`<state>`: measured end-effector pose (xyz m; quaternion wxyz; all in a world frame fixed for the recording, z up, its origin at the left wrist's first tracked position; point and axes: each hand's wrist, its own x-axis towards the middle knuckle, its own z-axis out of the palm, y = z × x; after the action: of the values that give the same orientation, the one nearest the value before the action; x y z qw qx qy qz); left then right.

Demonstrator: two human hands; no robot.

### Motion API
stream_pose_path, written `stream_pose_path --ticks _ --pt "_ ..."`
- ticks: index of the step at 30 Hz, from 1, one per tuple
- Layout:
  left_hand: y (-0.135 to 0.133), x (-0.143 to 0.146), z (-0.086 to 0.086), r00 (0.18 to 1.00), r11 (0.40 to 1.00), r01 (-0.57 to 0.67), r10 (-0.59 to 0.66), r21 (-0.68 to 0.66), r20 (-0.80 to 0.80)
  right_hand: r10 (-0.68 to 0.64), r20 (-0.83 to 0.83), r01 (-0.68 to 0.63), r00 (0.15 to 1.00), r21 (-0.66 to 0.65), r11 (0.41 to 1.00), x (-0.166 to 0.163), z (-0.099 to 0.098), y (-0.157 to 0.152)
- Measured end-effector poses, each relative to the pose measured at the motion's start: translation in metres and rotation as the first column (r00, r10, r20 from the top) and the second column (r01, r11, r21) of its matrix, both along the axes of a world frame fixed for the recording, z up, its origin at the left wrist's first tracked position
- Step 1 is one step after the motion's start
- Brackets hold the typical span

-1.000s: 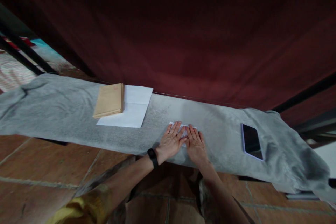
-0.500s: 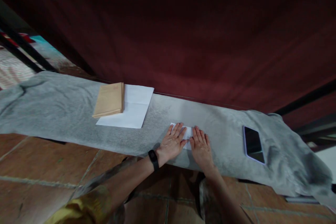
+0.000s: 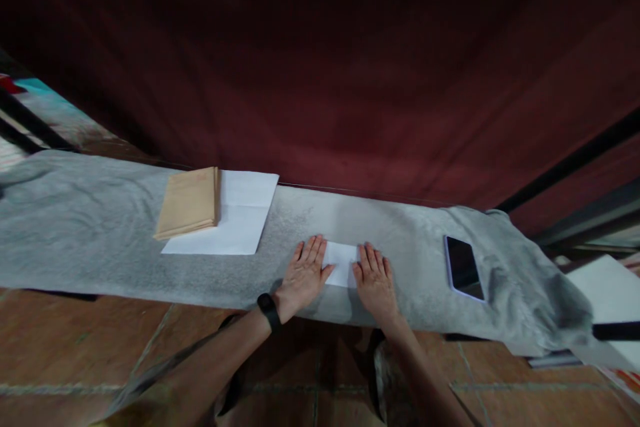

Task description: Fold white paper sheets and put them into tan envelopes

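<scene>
A small folded white paper (image 3: 341,263) lies on a grey cloth (image 3: 110,240) spread over a long low surface. My left hand (image 3: 303,274), with a black band at the wrist, lies flat with fingers stretched out on the paper's left edge. My right hand (image 3: 374,278) lies flat in the same way on its right edge. The middle of the paper shows between the two hands.
A stack of tan envelopes (image 3: 187,202) rests on a white sheet (image 3: 235,220) to the left. A phone (image 3: 463,267) lies face up on the cloth at the right. A dark red curtain (image 3: 330,67) hangs behind. Terracotta floor tiles (image 3: 75,340) are below.
My two hands have slid apart along the folded paper, uncovering its middle. The view has shifted a little to the right.
</scene>
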<state>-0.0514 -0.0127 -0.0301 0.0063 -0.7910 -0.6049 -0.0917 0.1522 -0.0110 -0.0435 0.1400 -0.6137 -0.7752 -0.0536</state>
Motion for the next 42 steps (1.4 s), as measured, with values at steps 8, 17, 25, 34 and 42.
stream_pose_path --ticks 8,17,25,34,42 --pt "0.0 -0.004 0.002 1.0 0.999 -0.004 0.005 0.037 -0.015 -0.05 -0.03 0.05 0.998 0.018 0.999 0.0 -0.001 0.002" --pt "0.003 0.008 0.002 0.996 0.991 0.093 -0.094 0.097 0.01 0.153 -0.065 -0.153 0.986 0.007 0.988 -0.027 0.002 -0.005" --pt "0.001 0.011 -0.003 0.997 0.997 0.07 -0.071 0.036 0.028 0.129 -0.071 -0.131 0.989 -0.025 0.991 -0.028 0.004 -0.009" --pt "0.007 -0.003 0.008 0.998 0.999 0.046 -0.047 0.011 0.041 0.048 -0.073 -0.053 0.996 -0.075 0.996 -0.009 0.008 0.001" --pt "0.023 -0.003 0.02 0.999 0.998 0.029 -0.031 0.049 0.029 0.039 -0.056 -0.043 0.998 -0.07 0.997 -0.009 0.006 0.004"
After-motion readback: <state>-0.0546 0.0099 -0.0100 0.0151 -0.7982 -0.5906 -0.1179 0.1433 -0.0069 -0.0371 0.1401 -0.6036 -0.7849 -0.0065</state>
